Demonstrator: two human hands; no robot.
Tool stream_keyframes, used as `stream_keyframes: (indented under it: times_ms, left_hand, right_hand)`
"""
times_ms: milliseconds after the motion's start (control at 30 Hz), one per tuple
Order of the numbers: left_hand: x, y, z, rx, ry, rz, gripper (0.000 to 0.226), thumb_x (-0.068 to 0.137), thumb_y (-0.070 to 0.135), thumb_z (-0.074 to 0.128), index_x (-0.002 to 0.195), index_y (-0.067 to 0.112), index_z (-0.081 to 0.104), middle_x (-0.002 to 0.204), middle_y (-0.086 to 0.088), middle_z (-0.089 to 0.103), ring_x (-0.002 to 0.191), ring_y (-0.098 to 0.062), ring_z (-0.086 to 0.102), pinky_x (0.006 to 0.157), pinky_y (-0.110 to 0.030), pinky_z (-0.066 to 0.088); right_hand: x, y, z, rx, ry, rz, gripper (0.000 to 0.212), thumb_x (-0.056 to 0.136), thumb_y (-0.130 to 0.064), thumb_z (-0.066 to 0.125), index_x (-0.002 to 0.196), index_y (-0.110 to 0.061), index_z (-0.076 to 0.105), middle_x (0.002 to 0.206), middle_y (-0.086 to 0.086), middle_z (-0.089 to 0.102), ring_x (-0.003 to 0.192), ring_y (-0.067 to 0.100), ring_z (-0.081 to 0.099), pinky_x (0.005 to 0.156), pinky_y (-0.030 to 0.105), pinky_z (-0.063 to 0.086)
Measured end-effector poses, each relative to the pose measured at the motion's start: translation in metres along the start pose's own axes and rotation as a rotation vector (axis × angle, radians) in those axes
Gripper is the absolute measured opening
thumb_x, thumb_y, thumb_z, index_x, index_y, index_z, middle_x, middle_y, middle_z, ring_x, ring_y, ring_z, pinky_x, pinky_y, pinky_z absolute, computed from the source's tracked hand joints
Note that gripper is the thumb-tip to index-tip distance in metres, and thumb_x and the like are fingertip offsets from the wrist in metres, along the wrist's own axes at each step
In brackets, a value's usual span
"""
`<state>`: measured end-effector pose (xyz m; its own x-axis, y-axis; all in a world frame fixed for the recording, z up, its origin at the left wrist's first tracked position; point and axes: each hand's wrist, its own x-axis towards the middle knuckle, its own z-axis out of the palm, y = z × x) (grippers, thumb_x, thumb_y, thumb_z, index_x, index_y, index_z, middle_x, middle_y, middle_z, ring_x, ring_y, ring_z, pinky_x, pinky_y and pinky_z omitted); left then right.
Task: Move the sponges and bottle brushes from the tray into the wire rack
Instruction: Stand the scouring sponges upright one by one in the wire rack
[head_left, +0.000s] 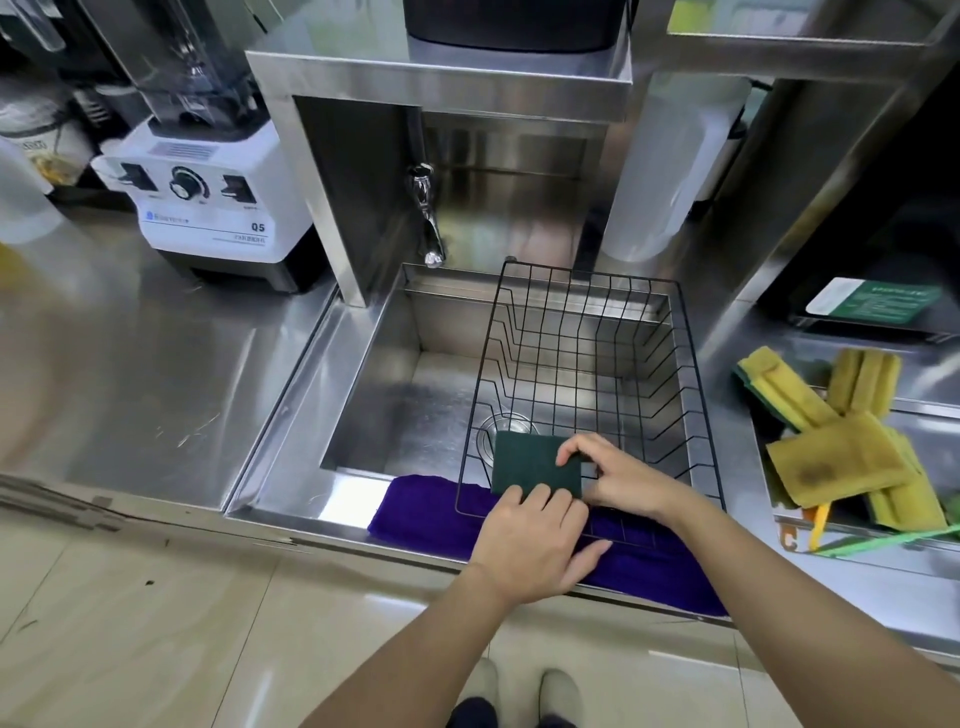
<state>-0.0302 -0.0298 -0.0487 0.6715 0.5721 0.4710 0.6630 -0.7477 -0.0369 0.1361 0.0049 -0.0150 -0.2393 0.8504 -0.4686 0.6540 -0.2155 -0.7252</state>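
Spanning the right half of the steel sink (374, 405), the black wire rack (587, 364) is hung from the basin's edges, presumably so that wet things drain through it. The purple cloth (431, 512) is draped over the sink's near lip, under the rack's front rim. To the right, the tray (852, 525) is cut off by the picture's edge; yellow sponges (841, 457) are piled in it, and orange and green strips beneath them may be brush handles, though that cannot be settled. A dark green scouring pad (530, 467) is held flat at the rack's near left corner, apparently being laid on the wire floor. The left hand (535, 545) is placed over its near edge, fingers slightly curled; the right hand (618, 475) is closed on its right edge in a pinch. Whether the pad already rests on the wires is hidden by the hands.
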Motion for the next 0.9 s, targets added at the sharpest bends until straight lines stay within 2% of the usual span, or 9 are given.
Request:
stream_keyframes:
  times_ms: [67,100,200,300,400,567,700,767,900]
  left_hand:
    - [0.0,0.0,-0.001,-0.004,-0.009,-0.003,0.041,0.092,0.051,0.044,0.075,0.015,0.056,0.067,0.0,0.053,0.06,-0.019,0.048,0.052,-0.03,0.037]
    - [0.0,0.0,-0.001,-0.005,-0.017,-0.006,0.041,0.091,0.051,0.045,0.075,0.015,0.056,0.067,0.0,0.053,0.06,-0.019,0.048,0.052,-0.03,0.037]
    - [0.002,0.0,-0.003,-0.016,-0.045,-0.013,0.043,0.092,0.051,0.043,0.079,0.014,0.059,0.068,-0.001,0.054,0.062,-0.02,0.049,0.057,-0.032,0.039]
    - [0.007,0.009,-0.006,-0.043,-0.1,0.0,0.047,0.092,0.053,0.04,0.084,0.011,0.06,0.074,-0.003,0.057,0.07,-0.023,0.051,0.077,-0.038,0.045]
    - [0.019,0.031,-0.005,-0.032,-0.18,0.016,0.049,0.09,0.054,0.04,0.092,0.01,0.062,0.085,-0.006,0.061,0.081,-0.024,0.053,0.088,-0.042,0.043]
    - [0.043,0.066,0.0,-0.022,-0.251,0.07,0.048,0.085,0.051,0.036,0.094,0.012,0.062,0.084,-0.005,0.062,0.075,-0.023,0.054,0.071,-0.037,0.042]
    - [0.053,0.076,0.007,-0.031,-0.246,0.091,0.046,0.085,0.046,0.035,0.091,0.011,0.064,0.081,-0.006,0.063,0.07,-0.025,0.057,0.065,-0.035,0.045]
    - [0.052,0.076,0.011,-0.038,-0.239,0.114,0.044,0.086,0.043,0.035,0.088,0.009,0.064,0.078,-0.007,0.064,0.067,-0.026,0.058,0.061,-0.034,0.046]
    - [0.051,0.074,0.015,-0.063,-0.229,0.152,0.039,0.087,0.041,0.038,0.087,0.01,0.062,0.076,-0.006,0.063,0.066,-0.024,0.059,0.054,-0.033,0.045]
  right_hand:
    - [-0.005,-0.001,-0.002,0.042,-0.005,0.011,0.04,0.078,0.002,0.055,0.096,-0.034,0.053,0.123,-0.006,0.041,0.092,0.008,0.051,0.076,0.024,0.042]
    - [-0.006,-0.002,-0.002,0.018,0.005,0.01,0.041,0.078,0.0,0.055,0.094,-0.038,0.053,0.124,-0.006,0.043,0.094,0.007,0.051,0.081,0.026,0.042]
    - [-0.006,-0.007,-0.001,-0.111,0.033,-0.008,0.039,0.08,-0.004,0.056,0.099,-0.038,0.056,0.131,-0.001,0.045,0.128,0.02,0.04,0.107,0.039,0.034]
    - [-0.012,-0.014,-0.005,-0.274,0.044,0.031,0.044,0.084,-0.008,0.053,0.122,-0.031,0.058,0.15,0.003,0.033,0.141,0.023,0.026,0.115,0.046,0.024]
    - [-0.029,-0.012,-0.014,-0.313,0.093,0.038,0.048,0.089,-0.006,0.05,0.133,-0.023,0.05,0.149,0.004,0.035,0.137,0.022,0.034,0.114,0.038,0.029]
    - [-0.068,0.01,-0.044,-0.257,0.424,0.065,0.037,0.09,-0.006,0.05,0.126,-0.012,0.056,0.135,0.005,0.046,0.126,0.021,0.045,0.104,0.023,0.032]
    - [-0.1,0.037,-0.073,-0.215,0.81,0.151,0.036,0.088,-0.005,0.052,0.124,-0.007,0.056,0.128,0.013,0.053,0.12,0.03,0.05,0.103,0.037,0.038]
    - [-0.113,0.051,-0.086,-0.175,1.012,0.293,0.039,0.086,-0.007,0.054,0.125,-0.004,0.052,0.126,0.018,0.051,0.116,0.036,0.051,0.096,0.042,0.041]
    - [-0.13,0.07,-0.102,-0.081,1.118,0.586,0.051,0.088,-0.024,0.059,0.13,-0.003,0.039,0.133,0.017,0.037,0.101,0.042,0.058,0.081,0.045,0.045]
